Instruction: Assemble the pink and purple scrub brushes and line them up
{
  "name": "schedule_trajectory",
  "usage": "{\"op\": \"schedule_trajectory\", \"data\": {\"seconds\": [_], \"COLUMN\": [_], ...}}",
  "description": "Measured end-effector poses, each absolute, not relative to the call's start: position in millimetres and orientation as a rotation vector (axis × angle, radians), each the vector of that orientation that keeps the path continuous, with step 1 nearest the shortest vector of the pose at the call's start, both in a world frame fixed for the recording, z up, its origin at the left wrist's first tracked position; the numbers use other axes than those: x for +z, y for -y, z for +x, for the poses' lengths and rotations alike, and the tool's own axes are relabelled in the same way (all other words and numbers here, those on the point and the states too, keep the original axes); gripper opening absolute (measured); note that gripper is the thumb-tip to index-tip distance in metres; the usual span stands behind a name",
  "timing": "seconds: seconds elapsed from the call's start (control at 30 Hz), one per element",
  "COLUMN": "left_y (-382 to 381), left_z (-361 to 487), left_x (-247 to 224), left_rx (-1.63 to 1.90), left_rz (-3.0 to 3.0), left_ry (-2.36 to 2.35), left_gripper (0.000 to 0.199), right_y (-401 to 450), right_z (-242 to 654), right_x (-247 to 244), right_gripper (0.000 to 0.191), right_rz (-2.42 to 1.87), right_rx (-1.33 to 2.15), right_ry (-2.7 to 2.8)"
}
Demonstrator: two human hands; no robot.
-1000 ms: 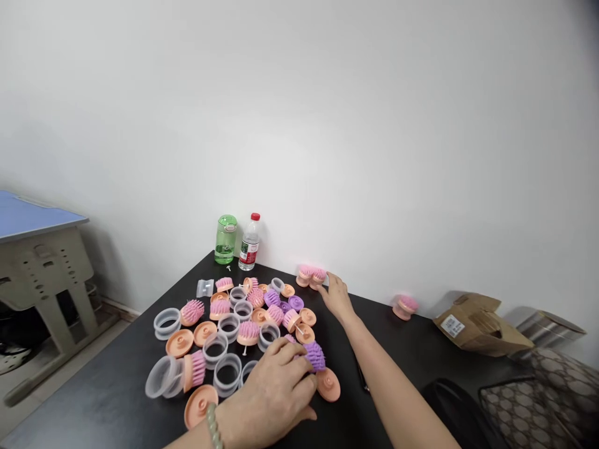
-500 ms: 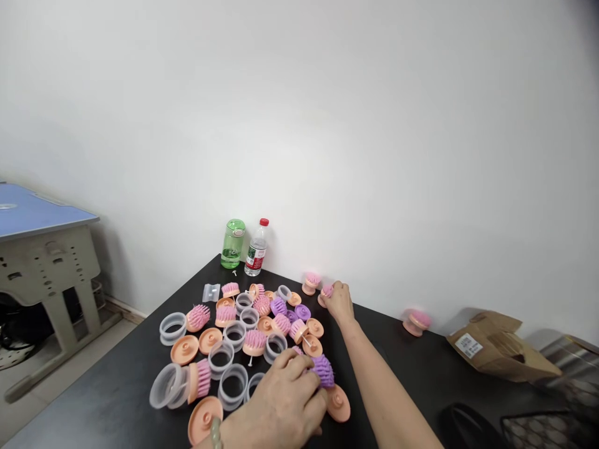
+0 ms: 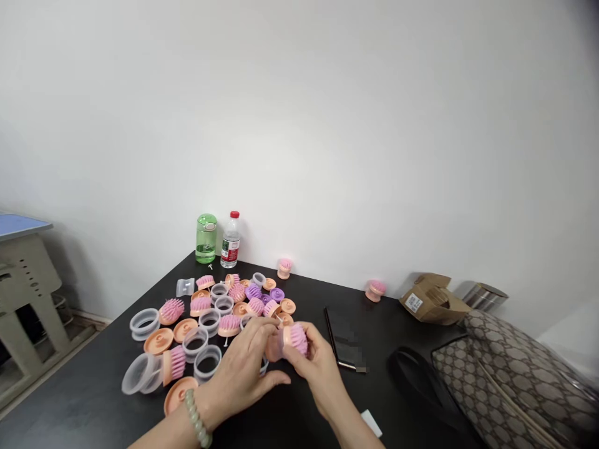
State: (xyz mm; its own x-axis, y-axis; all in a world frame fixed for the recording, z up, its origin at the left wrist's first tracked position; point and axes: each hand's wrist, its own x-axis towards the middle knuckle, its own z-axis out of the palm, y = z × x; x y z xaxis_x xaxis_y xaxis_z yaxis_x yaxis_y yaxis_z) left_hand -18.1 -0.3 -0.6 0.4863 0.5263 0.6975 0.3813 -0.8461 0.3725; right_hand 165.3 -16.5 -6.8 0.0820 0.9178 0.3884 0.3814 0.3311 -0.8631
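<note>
In the head view my right hand (image 3: 322,368) grips a pink-bristled scrub brush (image 3: 296,338) with a peach body, fingers around its side. My left hand (image 3: 248,358), with a bead bracelet, is right beside the brush's peach end; its thumb stands apart from the fingers. Whether its fingertips touch the brush is hard to tell. Left of the hands lie loose parts: clear plastic rings (image 3: 207,363), peach discs (image 3: 159,341), pink bristle heads (image 3: 171,310) with peach bases, and purple pieces (image 3: 253,291). One bristle head (image 3: 174,364) lies on its side against a clear ring.
Against the wall stand a green bottle (image 3: 206,240), a red-capped water bottle (image 3: 231,242) and two pink brushes (image 3: 284,269), (image 3: 375,290). To the right are a dark flat object (image 3: 346,337), a torn cardboard box (image 3: 433,302), a metal can (image 3: 485,297) and a patterned bag (image 3: 510,368).
My right hand has brought a pink brush from beside the wall to in front of me. My left hand has left the purple bristles and come next to it. The view has shifted right.
</note>
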Motion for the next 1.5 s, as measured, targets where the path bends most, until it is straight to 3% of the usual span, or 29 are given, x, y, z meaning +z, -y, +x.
{"op": "schedule_trajectory", "data": {"seconds": [0.13,0.23,0.47,0.67,0.87,1.03,1.2,1.37,1.5], "left_y": [4,6,4,1,4,4,4,4,4], "left_z": [-15,-15,-14,-19,-18,-15,-15,-15,-16], "left_x": [0,2,-1,7,8,2,3,2,0], "left_rx": [1.209,1.210,1.220,0.998,0.991,1.062,1.088,1.106,1.079], "left_rz": [2.548,2.562,2.549,2.335,2.347,2.454,2.461,2.503,2.494], "left_ry": [-0.787,-0.785,-0.790,-0.920,-0.939,-0.856,-0.885,-0.844,-0.872], "left_gripper": [0.030,0.022,0.021,0.029,0.028,0.024,0.028,0.025,0.030], "right_y": [33,32,35,42,38,35,36,35,37], "right_z": [160,164,167,170,174,174,177,177,176], "right_x": [-6,-4,-1,8,-4,-10,-10,-8,-6], "right_gripper": [0.034,0.038,0.036,0.033,0.076,0.043,0.069,0.042,0.058], "right_rz": [-1.137,-1.116,-1.153,-1.072,-1.062,-1.146,-1.109,-1.190,-1.134], "right_rx": [0.776,0.793,0.702,0.735,0.997,0.967,0.963,0.881,0.939], "right_ry": [1.453,1.506,1.587,1.710,1.535,1.544,1.545,1.648,1.655]}}
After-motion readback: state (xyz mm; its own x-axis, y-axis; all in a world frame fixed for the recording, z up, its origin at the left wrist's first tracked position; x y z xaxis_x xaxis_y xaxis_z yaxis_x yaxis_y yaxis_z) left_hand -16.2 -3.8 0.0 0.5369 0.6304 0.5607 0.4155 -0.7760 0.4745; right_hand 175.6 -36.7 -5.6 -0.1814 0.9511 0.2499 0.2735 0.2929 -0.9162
